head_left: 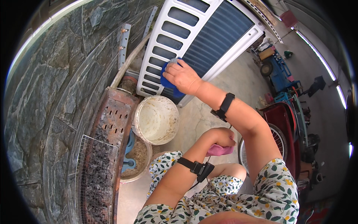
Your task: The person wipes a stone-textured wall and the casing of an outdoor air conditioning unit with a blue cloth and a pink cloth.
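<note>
My right hand (181, 77) presses a blue cloth (167, 83) against the slotted white side of an air conditioner's outdoor unit (193, 36). The cloth is bunched under the fingers, where the slots meet the dark finned coil (218, 33). A grey patch shows at my fingertips; whether it belongs to the cloth I cannot tell. Lower down, over my knees, my left hand (223, 136) is closed around a pink cloth (219, 150) that hangs below the fist. Both forearms wear black straps, and the left one carries a small black device with a cable.
A stained white bucket (158, 120) stands just below the unit. Beside it are a tub of grainy material (141, 156) with a blue plastic item (129, 163), and a rusty charcoal grill (112, 112) along the stone wall (36, 112). A spoked wheel (275, 140) and a blue cart (277, 67) stand right.
</note>
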Tool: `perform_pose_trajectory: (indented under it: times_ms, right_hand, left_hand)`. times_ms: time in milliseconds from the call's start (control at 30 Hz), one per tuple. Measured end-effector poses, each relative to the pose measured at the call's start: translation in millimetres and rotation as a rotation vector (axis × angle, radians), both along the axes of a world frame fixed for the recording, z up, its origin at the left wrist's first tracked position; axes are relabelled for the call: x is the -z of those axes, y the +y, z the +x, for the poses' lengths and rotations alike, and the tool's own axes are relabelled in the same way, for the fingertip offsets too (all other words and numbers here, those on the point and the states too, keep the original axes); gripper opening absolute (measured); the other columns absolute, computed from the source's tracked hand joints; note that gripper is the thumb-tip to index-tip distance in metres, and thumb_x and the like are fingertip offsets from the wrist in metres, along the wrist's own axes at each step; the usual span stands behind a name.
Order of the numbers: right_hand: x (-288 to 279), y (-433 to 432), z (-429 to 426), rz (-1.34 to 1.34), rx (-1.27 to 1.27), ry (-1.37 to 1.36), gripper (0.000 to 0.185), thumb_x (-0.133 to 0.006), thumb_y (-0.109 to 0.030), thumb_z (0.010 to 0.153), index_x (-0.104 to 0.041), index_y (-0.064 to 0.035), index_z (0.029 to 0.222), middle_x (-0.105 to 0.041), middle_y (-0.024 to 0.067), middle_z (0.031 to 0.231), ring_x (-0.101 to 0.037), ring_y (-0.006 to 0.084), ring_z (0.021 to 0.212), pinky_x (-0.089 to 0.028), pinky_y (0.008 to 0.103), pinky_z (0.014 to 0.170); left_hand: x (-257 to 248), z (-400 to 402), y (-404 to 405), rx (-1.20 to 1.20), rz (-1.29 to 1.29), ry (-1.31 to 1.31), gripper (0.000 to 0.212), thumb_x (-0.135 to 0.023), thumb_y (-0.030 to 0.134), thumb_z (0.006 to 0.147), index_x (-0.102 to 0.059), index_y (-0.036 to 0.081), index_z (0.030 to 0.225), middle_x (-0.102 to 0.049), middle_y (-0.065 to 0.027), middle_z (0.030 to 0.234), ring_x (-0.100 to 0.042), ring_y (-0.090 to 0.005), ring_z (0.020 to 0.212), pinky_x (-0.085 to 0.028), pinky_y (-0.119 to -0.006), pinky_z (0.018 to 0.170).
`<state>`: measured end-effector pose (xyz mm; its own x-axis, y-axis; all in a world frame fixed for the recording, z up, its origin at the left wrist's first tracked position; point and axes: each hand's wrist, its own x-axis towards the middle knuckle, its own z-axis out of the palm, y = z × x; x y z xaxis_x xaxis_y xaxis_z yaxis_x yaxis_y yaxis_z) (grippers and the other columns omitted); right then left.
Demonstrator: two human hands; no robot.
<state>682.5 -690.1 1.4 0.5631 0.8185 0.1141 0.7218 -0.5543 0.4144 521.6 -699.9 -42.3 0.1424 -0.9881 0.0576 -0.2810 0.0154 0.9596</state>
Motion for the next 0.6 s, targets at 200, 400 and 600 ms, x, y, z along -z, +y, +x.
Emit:
perform_pose_trajectory:
  times_ms: [200, 400, 600]
  right_hand:
    - [-78, 14, 3, 0.493, 0.010, -0.143, 0.067, -0.072, -0.001, 0.053, -0.059, -0.0095, 0.118, -0.058, 0.0110, 0.110, -0.053, 0.0318, 0.109, -0.040, 0.0451, 0.095]
    - [-148, -2, 22, 0.395, 0.132, -0.766, 0.063, -0.069, -0.002, 0.064, -0.057, -0.0093, 0.126, -0.052, 0.0137, 0.129, -0.045, 0.0370, 0.125, -0.036, 0.0590, 0.099]
    - [-85, -4, 30, 0.021, 0.029, -0.589, 0.043, -0.056, -0.012, 0.080, -0.058, -0.0084, 0.122, -0.055, 0.0125, 0.124, -0.046, 0.0327, 0.126, -0.037, 0.0530, 0.100]
  left_hand:
    - [-10, -3, 4, -0.026, -0.004, 0.030, 0.040, -0.065, 0.040, 0.081, -0.069, 0.002, 0.094, -0.070, -0.0180, 0.089, -0.068, -0.0311, 0.082, -0.052, -0.040, 0.075]
    - [2, -2, -3, -0.007, -0.003, -0.012, 0.044, -0.064, 0.043, 0.084, -0.066, 0.002, 0.100, -0.070, -0.0179, 0.090, -0.068, -0.0301, 0.079, -0.053, -0.040, 0.070]
    - [4, -3, -10, 0.036, 0.004, -0.006, 0.045, -0.063, 0.041, 0.083, -0.066, -0.001, 0.098, -0.070, -0.0188, 0.086, -0.068, -0.0302, 0.077, -0.053, -0.039, 0.070]
